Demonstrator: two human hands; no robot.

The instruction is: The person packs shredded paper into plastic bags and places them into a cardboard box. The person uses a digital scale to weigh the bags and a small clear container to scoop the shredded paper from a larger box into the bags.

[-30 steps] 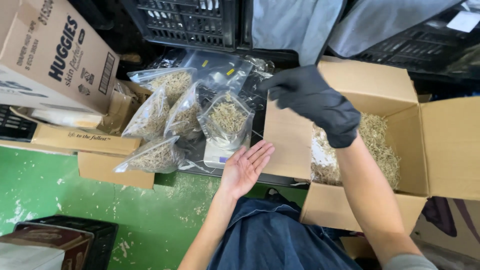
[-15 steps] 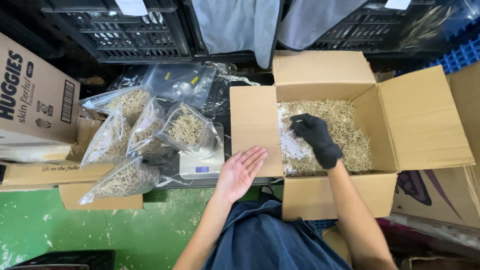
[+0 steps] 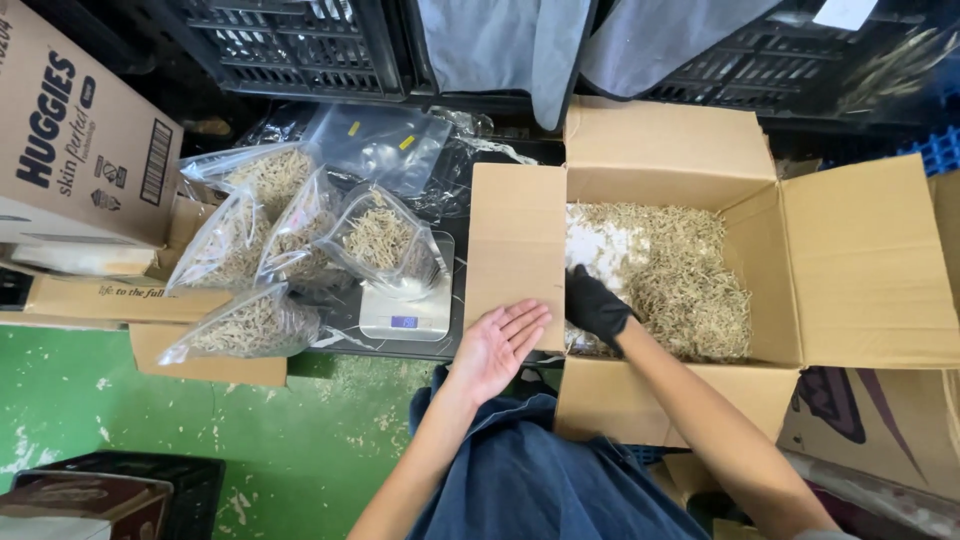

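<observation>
filled clear bags of dried fish: 5 | empty clear bags: a loose pile, count unclear | digital scale: 1 | open cardboard box of dried fish: 1 | printed cardboard carton: 1 | black glove: 1 | bare hand: 1

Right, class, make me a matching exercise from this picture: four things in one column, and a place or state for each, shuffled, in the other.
1. left hand
2. right hand
3. clear bag
4. digital scale

A. bears the bag
B. black-gloved, inside the open cardboard box
C. bare, palm up, beside the box flap
D. stands open on the scale, holding pale dried bits

Pairs: 1-C, 2-B, 3-D, 4-A
</observation>
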